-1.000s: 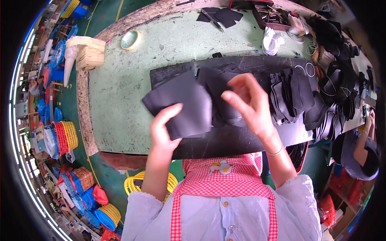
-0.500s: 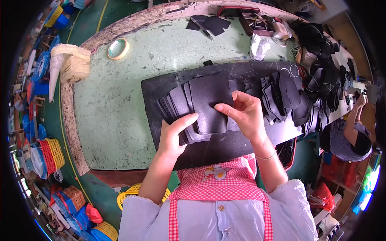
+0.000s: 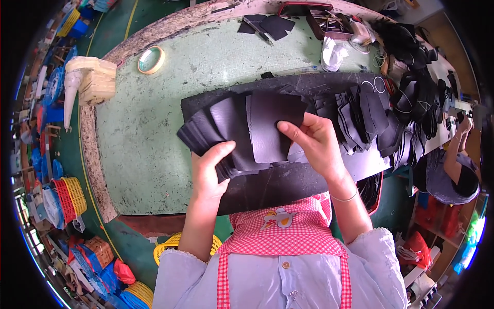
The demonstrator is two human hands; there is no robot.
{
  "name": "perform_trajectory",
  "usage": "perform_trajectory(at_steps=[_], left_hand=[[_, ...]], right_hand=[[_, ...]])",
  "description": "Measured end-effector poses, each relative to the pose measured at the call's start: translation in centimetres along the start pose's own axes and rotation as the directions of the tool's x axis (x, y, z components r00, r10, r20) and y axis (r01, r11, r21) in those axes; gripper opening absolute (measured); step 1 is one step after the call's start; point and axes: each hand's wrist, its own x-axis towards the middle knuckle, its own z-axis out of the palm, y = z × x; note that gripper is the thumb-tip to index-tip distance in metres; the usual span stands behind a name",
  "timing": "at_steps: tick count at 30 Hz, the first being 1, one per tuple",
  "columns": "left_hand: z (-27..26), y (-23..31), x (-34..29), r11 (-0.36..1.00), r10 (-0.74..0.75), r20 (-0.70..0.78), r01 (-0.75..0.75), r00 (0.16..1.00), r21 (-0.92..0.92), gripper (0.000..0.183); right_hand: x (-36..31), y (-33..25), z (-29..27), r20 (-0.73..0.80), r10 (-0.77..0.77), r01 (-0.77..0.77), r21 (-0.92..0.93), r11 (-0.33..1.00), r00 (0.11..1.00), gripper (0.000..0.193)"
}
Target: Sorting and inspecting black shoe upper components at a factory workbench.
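A fanned stack of black leather-like pieces (image 3: 226, 121) is in my left hand (image 3: 210, 167), the thumb pressing on top and the fingers hidden underneath. My right hand (image 3: 318, 143) pinches the right edge of the front black piece (image 3: 272, 126) between thumb and fingers. That piece overlaps the rest of the fan on its left side. Both hands hold the pieces above a dark rectangular board (image 3: 257, 193) lying on the green worktable. Right of my right hand, more black pieces (image 3: 355, 121) stand in a loose row on the board.
A tape roll (image 3: 151, 60) lies on the green tabletop (image 3: 139, 144), near a pale block (image 3: 98, 85) at its left edge. A tool box (image 3: 329, 26), black scraps (image 3: 277, 27) and a white roll (image 3: 333, 55) sit at the back. Another person (image 3: 455, 172) works at far right.
The fan has spread wider, with its left part and my left hand shifted left. The front piece has moved slightly right with my right hand, exposing more of the piece behind it.
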Motion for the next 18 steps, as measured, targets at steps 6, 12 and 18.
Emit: perform_trajectory(at_steps=[6,12,18], left_hand=[[-2.9,2.1,0.3,0.995,0.096,-0.04,-0.096,0.995,-0.001,0.037],[-3.5,2.4,0.0,0.983,0.008,0.033,-0.002,0.999,-0.181,0.041],[-1.0,2.9,0.3,0.941,0.044,0.297,0.061,0.954,-0.333,0.043]], right_hand=[[0.6,0.8,-1.5,0.06,0.01,-0.017,0.105,0.994,0.998,0.024],[0.3,0.7,-1.7,0.064,0.037,-0.041,0.058,0.997,0.997,0.023],[0.8,3.4,-0.8,-0.023,-0.166,0.167,0.048,0.985,0.986,0.026]])
